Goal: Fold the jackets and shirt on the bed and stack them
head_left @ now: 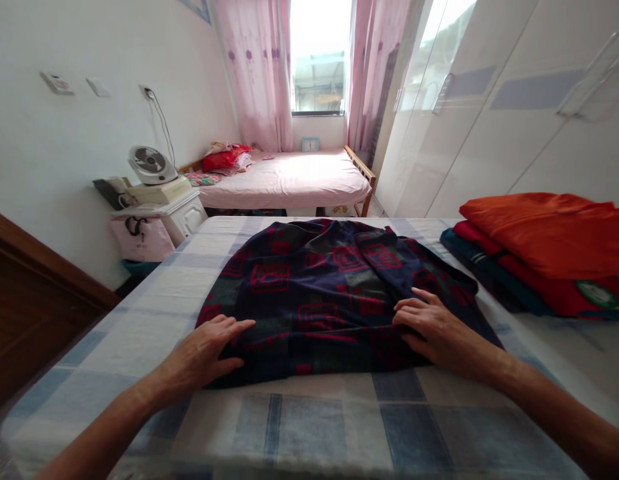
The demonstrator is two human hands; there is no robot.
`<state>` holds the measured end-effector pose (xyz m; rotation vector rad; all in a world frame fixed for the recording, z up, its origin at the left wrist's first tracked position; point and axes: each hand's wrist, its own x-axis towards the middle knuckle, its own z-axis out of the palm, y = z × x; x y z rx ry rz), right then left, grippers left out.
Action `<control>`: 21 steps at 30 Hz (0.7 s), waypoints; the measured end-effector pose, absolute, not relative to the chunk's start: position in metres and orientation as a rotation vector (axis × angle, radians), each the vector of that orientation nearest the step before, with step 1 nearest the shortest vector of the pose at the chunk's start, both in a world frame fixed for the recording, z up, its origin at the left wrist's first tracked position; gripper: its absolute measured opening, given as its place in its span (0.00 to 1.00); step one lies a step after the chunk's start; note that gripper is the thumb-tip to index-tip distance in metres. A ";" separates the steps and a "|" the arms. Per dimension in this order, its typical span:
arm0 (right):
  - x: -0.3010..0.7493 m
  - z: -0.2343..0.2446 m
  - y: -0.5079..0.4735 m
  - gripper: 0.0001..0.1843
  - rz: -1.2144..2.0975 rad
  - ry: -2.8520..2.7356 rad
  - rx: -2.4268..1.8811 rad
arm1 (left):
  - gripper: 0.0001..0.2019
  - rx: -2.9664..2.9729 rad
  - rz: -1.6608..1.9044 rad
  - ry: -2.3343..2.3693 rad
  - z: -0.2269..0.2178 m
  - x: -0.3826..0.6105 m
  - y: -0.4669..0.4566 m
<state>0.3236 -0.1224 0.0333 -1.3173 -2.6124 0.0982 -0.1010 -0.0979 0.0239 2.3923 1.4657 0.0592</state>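
A dark navy garment with red square patterns [329, 287] lies spread on a bed covered by a blue-and-white checked sheet [314, 420]. My left hand [209, 350] rests on the garment's near left edge, fingers stretched out flat. My right hand [434, 327] lies on the garment's near right part, fingers curled slightly and pressed onto the fabric. Neither hand lifts the cloth.
A stack of folded orange, red and dark clothes [544, 253] sits at the bed's right side. Beyond are a second bed with a pink sheet [289, 177], a white nightstand with a fan [152, 167], white wardrobe doors [489, 100] and a dark wooden headboard [29, 300] at left.
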 end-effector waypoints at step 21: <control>0.335 0.017 -0.211 0.13 -0.140 -2.592 -1.396 | 0.16 2.506 0.015 1.469 0.021 -0.134 -0.178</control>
